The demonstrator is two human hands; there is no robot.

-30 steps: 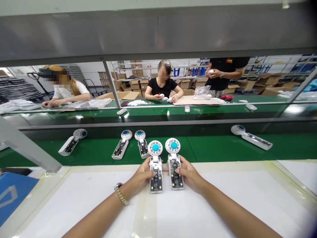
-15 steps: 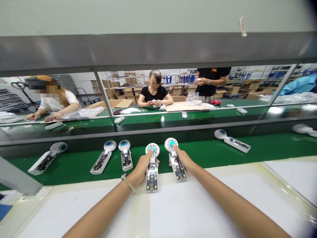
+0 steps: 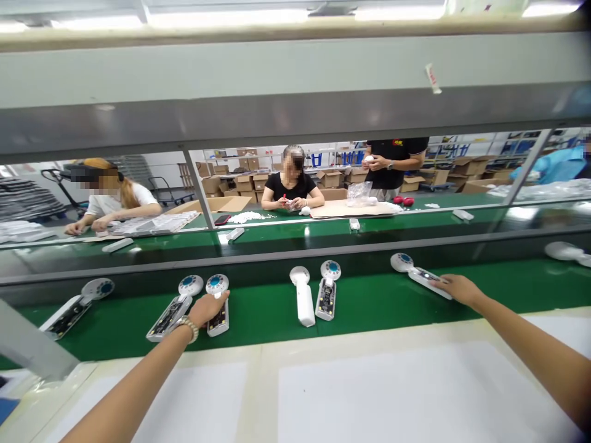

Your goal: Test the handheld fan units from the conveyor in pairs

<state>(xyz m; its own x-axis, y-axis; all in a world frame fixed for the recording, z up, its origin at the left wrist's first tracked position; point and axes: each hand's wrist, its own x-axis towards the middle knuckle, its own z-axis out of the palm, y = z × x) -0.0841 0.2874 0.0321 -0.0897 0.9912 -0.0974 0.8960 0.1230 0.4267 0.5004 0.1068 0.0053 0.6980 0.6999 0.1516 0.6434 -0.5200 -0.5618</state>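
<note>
On the green belt, my left hand is closed round a white handheld device with a round, blue-centred head. Part of its handle, with a circuit board showing, is hidden by the hand. Farther right, my right hand pinches the handle end of a similar device lying aslant. Between my hands lie two more: a white device with its plain back up, and a board-side-up device beside it. Just left of my left hand is another open-handled device.
One more device lies far left, near a slanted post; a white one is at the far right. White sheets cover the near bench. Beyond a rail, several people work at another green belt.
Both hands have let go of the two middle devices, one now back up. My left hand has moved left and my right hand right, each onto another device. The view has tilted up.
</note>
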